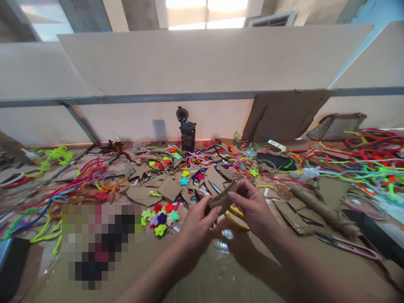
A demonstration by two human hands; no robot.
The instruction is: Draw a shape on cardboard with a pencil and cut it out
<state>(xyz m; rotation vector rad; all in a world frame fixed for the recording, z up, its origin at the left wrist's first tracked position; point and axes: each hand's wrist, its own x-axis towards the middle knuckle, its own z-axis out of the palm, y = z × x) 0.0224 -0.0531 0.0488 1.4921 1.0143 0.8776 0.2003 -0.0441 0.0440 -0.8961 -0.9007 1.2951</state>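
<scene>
A small brown cardboard piece (223,199) is held between my two hands above the middle of the table. My left hand (200,219) pinches its left end with thumb and fingers. At its right end my right hand (251,206) grips it, thumb on the near face. Yellow-handled scissors (237,217) lie just beneath, partly hidden by the hands, their metal blades pointing away. Left of my left hand is a cluster of coloured pipe-cleaner flowers (161,217).
A black bottle with its lid up (188,136) stands at the back. Pipe cleaners (362,147) and cardboard scraps (170,188) cover much of the table. Pink-handled scissors (350,246) lie at right, near a rolled brown piece (326,212). A blurred patch hides something at left.
</scene>
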